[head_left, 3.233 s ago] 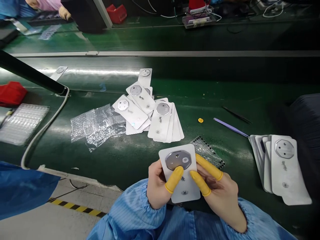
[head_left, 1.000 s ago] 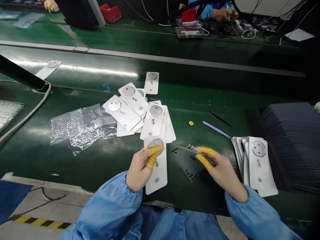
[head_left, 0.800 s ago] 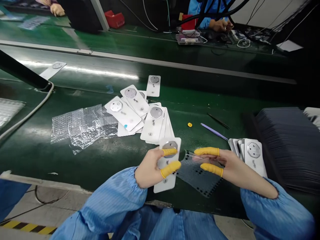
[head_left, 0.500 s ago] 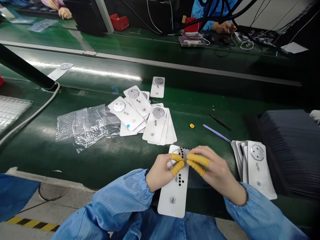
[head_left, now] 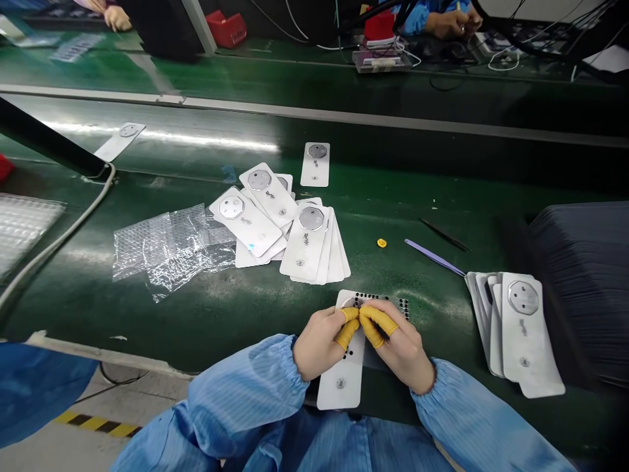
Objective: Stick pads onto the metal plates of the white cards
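My left hand (head_left: 322, 341) and my right hand (head_left: 400, 347), both with yellow finger covers on thumb and forefinger, meet fingertip to fingertip. Each is closed in a pinch; what lies between the fingertips is too small to make out. Below them is a white phone back panel (head_left: 339, 392), its upper part partly hidden by my hands. A clear sheet with rows of black round dots (head_left: 403, 307) lies across the panel's upper part and reaches out under my right hand. Several black dots show by my left fingers.
Fanned white panels (head_left: 305, 249) lie ahead, beside clear bubble wrap (head_left: 171, 246). To the right are purple tweezers (head_left: 435, 257), dark tweezers (head_left: 445, 235), a small yellow rolled piece (head_left: 382, 243), more panels (head_left: 523, 334) and a dark stack (head_left: 580, 262). A co-worker's hands (head_left: 455, 23) show across the bench.
My right hand has moved in toward the left, so the fingertips now touch. The view has shifted slightly, and the panel sits a little higher in it.
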Available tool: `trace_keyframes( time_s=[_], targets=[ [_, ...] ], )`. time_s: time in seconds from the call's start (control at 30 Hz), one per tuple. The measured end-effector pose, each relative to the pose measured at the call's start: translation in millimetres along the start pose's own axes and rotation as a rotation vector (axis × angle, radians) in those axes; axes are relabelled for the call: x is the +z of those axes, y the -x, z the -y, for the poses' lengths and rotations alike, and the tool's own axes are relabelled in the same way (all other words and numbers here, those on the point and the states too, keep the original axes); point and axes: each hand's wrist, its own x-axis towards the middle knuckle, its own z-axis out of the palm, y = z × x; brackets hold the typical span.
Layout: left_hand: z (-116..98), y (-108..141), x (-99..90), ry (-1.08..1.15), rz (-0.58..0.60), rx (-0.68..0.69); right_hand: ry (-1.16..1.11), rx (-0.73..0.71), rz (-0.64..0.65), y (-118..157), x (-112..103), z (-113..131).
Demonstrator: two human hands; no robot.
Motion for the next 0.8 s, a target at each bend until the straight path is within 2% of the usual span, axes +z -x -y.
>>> trace_keyframes(
  time_s=[0.23, 0.3, 0.4, 0.47, 0.53, 0.67, 0.8],
  targets=[
    [0, -6, -1.8, 0.049, 0.013, -0.022, 0.056, 0.117, -0.033, -9, 8, -4],
    [3, -7, -12.4, 0.072, -0.005, -0.039, 0.079, 0.130, -0.050, -10, 8, -6],
    [7, 1, -40.4, 0.076, -0.095, -0.095, 0.112, 0.093, -0.073, -9, 6, -8],
    [4, 14, -58.4, 0.097, -0.189, -0.149, 0.129, 0.058, -0.094, -10, 1, -6],
    [-6, 27, -67.2, 0.166, -0.257, -0.206, 0.164, 0.022, -0.127, -13, -4, 2],
    [-37, 39, -56.4, 0.283, -0.245, -0.272, 0.274, -0.159, -0.193, -22, -12, 29],
    [-63, 34, -41.5, 0.241, -0.229, -0.227, 0.225, -0.268, -0.072, -25, -16, 52]
  ],
)
